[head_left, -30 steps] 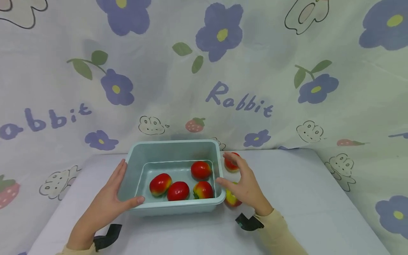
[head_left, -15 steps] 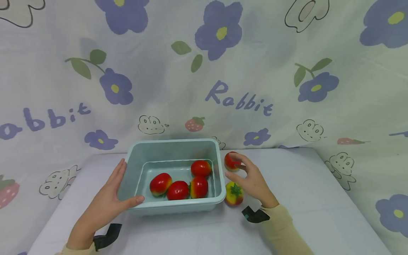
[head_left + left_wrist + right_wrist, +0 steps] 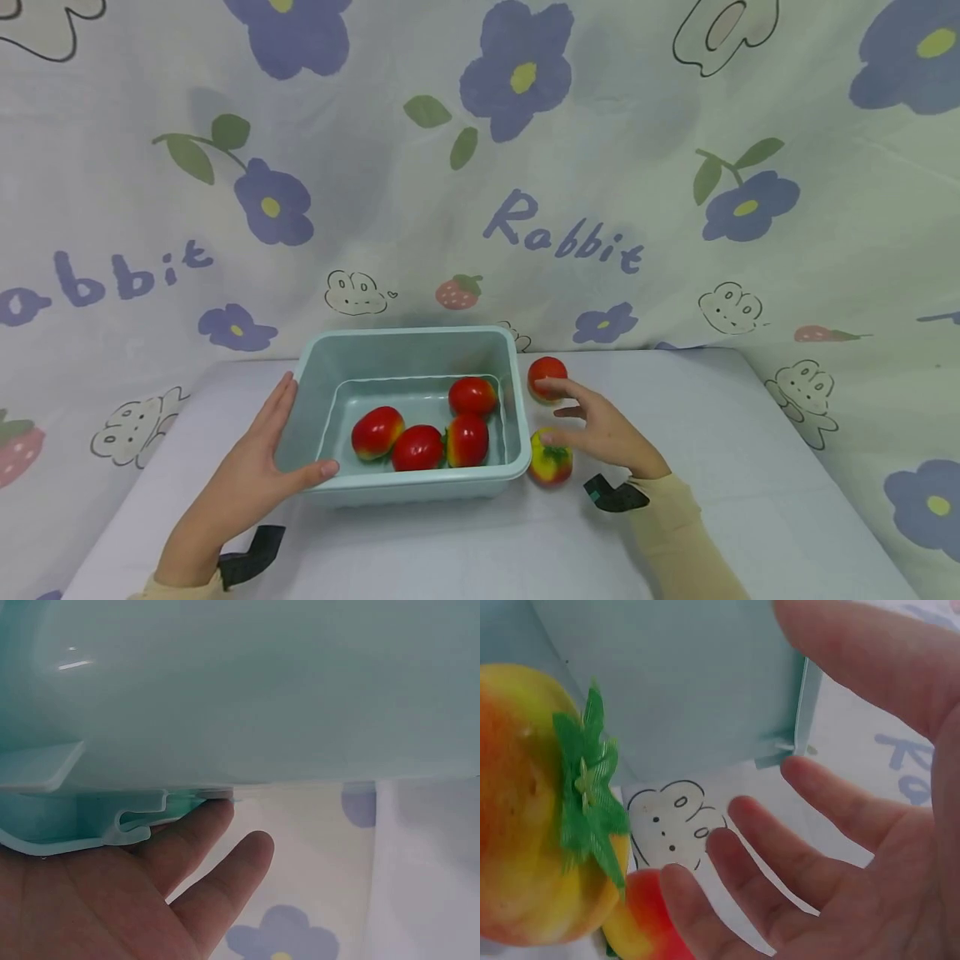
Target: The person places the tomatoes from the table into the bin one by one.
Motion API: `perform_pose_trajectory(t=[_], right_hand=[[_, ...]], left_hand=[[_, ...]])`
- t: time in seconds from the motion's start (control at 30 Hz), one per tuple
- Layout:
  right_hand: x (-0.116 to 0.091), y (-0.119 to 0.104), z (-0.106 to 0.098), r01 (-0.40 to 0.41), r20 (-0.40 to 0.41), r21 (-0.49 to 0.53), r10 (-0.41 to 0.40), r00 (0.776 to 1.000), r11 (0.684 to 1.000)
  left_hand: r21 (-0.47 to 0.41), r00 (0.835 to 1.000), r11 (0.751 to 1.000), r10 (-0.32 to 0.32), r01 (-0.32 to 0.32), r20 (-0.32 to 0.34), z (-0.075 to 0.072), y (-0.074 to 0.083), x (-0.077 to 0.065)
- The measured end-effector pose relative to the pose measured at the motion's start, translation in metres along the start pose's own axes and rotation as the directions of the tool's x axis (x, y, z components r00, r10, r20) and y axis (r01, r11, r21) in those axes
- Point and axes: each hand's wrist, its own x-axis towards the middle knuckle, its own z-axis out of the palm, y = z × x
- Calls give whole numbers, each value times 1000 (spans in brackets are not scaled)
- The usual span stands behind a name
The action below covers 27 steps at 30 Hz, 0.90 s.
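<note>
A pale blue plastic bin (image 3: pixel 405 482) holds several red toy tomatoes (image 3: pixel 417 448). My left hand (image 3: pixel 243 479) rests on the bin's left front corner, its fingers straight along the left wall and its thumb over the front rim. In the left wrist view, its fingers (image 3: pixel 225 889) lie beside the rim. My right hand (image 3: pixel 607 429) hovers right of the bin, fingers spread, holding nothing. Under its thumb sits a yellow-red toy tomato (image 3: pixel 551 468) with a green leafy top. A redder toy tomato (image 3: pixel 547 370) lies behind it, near the fingertips.
The white table (image 3: pixel 720 467) extends to both sides and in front of the bin. Just behind the bin rises a cloth backdrop (image 3: pixel 420 208) printed with flowers and rabbits. A dark band (image 3: pixel 617 493) sits at the right wrist.
My right hand has moved right, away from the bin's right rim, to above the nearer outside tomato. Inside the bin, the front right tomato has rolled slightly left. The left hand stays put.
</note>
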Motion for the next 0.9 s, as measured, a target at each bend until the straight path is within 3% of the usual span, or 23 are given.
perform_pose_trajectory(t=[0.27,0.6,0.9], right_hand=[[-2,5,0,-76,101,-35,79,992,996],[-4,9,4,-201,154,-120,218,964,972],[-5,10,4,-213,218,-130,237,947,968]], left_hand=[[-4,1000,1000,6,-6,-3,0,-1,0],[-5,1000,1000,10,-10,-4,0,-2,-1],[-10,1000,1000,15,-15,-7,0,-2,-1]])
